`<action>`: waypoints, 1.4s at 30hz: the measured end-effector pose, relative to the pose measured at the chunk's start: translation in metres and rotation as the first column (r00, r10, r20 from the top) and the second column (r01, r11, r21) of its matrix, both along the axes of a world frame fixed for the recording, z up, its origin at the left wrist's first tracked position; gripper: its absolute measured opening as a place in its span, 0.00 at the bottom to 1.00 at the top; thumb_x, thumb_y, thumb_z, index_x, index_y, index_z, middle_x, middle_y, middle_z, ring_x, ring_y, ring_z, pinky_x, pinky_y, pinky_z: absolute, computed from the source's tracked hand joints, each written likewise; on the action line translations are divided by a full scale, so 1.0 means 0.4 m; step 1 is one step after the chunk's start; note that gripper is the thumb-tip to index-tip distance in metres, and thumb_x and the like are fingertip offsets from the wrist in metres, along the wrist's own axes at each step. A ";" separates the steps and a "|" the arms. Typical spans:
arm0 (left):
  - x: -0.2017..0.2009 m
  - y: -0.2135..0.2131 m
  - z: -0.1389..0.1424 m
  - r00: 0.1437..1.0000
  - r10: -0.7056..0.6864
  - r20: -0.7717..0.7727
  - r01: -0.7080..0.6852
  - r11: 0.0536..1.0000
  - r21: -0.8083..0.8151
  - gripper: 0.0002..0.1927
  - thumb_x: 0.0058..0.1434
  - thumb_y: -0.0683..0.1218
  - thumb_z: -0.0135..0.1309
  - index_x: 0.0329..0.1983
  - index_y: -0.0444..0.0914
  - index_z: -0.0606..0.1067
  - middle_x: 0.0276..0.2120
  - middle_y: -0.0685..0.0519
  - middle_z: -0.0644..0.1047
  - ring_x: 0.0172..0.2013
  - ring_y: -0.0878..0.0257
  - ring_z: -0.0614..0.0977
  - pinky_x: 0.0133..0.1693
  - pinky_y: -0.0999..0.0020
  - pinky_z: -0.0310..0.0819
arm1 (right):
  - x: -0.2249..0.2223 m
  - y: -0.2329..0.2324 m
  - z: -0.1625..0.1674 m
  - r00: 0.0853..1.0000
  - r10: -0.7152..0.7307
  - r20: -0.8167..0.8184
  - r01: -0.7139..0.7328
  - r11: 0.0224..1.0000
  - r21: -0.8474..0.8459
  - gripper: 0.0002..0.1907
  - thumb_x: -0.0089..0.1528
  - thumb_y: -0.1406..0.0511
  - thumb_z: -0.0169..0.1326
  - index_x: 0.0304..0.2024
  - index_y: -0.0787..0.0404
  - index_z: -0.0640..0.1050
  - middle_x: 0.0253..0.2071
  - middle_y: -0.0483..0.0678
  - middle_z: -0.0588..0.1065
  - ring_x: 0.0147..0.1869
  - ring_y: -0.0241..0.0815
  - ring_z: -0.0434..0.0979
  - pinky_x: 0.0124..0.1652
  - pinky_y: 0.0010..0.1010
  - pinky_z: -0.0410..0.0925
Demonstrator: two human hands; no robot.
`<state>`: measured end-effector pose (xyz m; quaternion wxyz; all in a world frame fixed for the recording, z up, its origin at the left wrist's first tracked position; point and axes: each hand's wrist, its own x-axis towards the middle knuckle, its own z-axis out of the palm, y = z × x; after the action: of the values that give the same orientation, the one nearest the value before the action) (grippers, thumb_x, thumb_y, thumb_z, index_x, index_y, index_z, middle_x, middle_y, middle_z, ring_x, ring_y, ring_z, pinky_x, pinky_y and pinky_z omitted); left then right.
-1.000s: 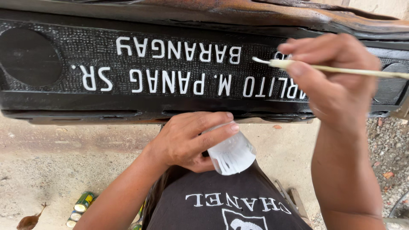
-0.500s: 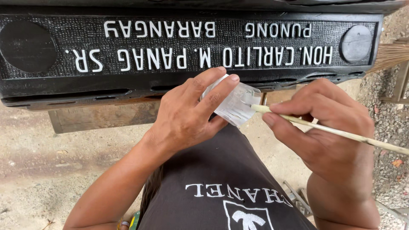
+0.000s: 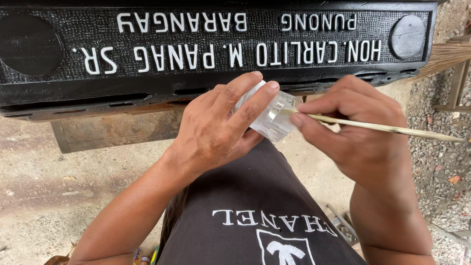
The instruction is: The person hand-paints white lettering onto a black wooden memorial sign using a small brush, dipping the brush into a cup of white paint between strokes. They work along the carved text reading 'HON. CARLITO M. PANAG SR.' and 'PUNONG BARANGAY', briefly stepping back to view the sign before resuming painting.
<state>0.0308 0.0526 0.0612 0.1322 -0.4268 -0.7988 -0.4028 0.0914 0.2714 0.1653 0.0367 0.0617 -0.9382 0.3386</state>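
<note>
Paint cup [image 3: 273, 117], small and clear, sits tilted in the left hand [image 3: 221, 130], fingers wrapped around its wall, just below the black carved sign [image 3: 216, 54] with raised white letters. The right hand [image 3: 353, 132] pinches a thin brush [image 3: 387, 128], its tip hidden at the cup's mouth. Risks, as judged: the tilted cup may spill onto the dark shirt [image 3: 255, 216]; an overloaded brush may drip on the sign's black ground; the blurred, moving right hand may knock the cup.

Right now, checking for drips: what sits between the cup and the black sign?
Nothing; in the head view, the cup in the left hand is just before the sign.
</note>
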 end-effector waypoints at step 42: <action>-0.088 -0.023 -0.108 0.958 -0.215 0.191 0.164 0.954 0.252 0.34 0.62 0.59 0.67 0.65 0.41 0.69 0.53 0.47 0.78 0.52 0.51 0.85 0.51 0.58 0.85 | -0.326 0.068 -0.220 0.999 0.005 -0.054 -0.033 0.845 -0.534 0.07 0.70 0.71 0.61 0.44 0.68 0.75 0.45 0.54 0.78 0.52 0.40 0.81 0.54 0.27 0.73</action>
<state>-0.0044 0.0436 0.0179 0.0545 -0.4371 -0.7107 -0.5485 -0.0390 0.2987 0.0774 0.0728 0.0667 -0.8048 0.5852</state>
